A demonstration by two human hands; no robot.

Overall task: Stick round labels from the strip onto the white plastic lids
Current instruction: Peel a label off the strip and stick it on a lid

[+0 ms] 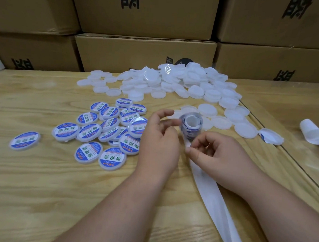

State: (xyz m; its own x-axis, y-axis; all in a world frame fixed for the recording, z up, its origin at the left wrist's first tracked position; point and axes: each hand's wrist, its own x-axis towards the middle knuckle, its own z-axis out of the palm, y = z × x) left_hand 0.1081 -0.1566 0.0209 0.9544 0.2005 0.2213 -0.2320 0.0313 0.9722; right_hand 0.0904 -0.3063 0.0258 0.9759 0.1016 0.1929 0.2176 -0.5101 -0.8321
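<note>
Here the left hand (160, 139) holds the roll of labels (190, 124), while the right hand (212, 151) pinches the white strip (212, 193) just below it. Bare lids (174, 81) lie beyond the grip, labelled lids (104, 129) left of it.

label roll (190, 126) between left grip (159, 139) and right grip (211, 149) | labelled lids (104, 131) left of left grip, on desk (35, 180) | bare lids (174, 81) behind both grips | backing strip (212, 195) trailing near-side under right grip | boxes (144, 53) behind desk
</note>
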